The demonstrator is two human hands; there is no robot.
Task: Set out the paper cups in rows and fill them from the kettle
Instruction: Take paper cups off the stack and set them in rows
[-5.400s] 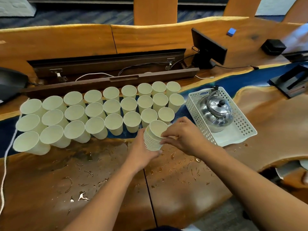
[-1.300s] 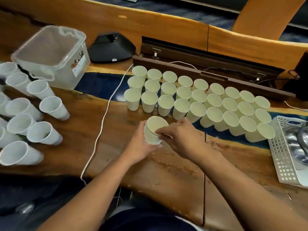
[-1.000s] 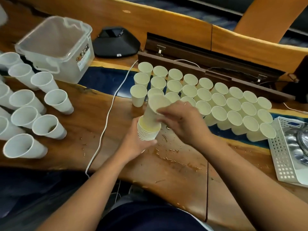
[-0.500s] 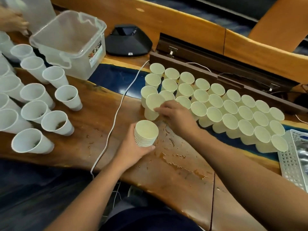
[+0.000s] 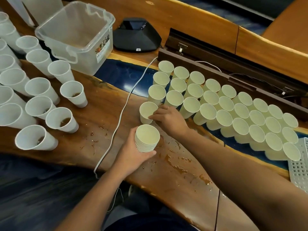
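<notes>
My left hand (image 5: 133, 157) grips a nested stack of pale yellow paper cups (image 5: 146, 139) above the wooden table. My right hand (image 5: 168, 118) holds a single paper cup (image 5: 146, 111) that stands on the table at the left end of a new front row. Behind it, several pale yellow cups (image 5: 225, 107) stand upright in three diagonal rows running to the right. The kettle is out of view.
A white perforated basket (image 5: 300, 165) shows at the right edge. Several white cups (image 5: 40, 105) stand at the left, some with brown liquid. A clear plastic bin (image 5: 75, 35), a black device (image 5: 136, 35), a white cable (image 5: 120, 114) and spilled drops (image 5: 175, 162) lie on the table.
My right hand pulled the top cup off the stack and set it down at the left end, in front of the rows. The view shifted left, and the kettle left the frame.
</notes>
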